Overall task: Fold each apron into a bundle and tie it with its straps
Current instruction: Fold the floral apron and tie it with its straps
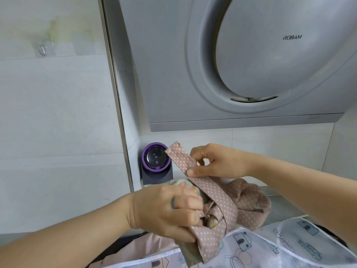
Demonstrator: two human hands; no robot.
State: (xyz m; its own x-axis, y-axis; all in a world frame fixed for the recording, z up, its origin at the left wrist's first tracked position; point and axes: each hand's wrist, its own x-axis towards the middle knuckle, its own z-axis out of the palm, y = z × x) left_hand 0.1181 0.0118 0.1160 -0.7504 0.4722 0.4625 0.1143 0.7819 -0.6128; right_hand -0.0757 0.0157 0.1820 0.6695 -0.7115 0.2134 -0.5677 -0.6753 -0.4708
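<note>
My left hand (170,207) has its grip clamped on the dotted apron bundle (249,202) at lower centre; my right hand (216,163) pinches the strap (210,190). I'd hold it taut while wrapping.

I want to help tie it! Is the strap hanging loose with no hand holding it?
No, the right hand pinches the strap and holds it up above the bundle gripped by the left hand.

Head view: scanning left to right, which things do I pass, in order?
Clear wall hook → purple-ringed dial → right hand → ROBAM logo. The left hand overlaps the dial, so it is left out.
</note>
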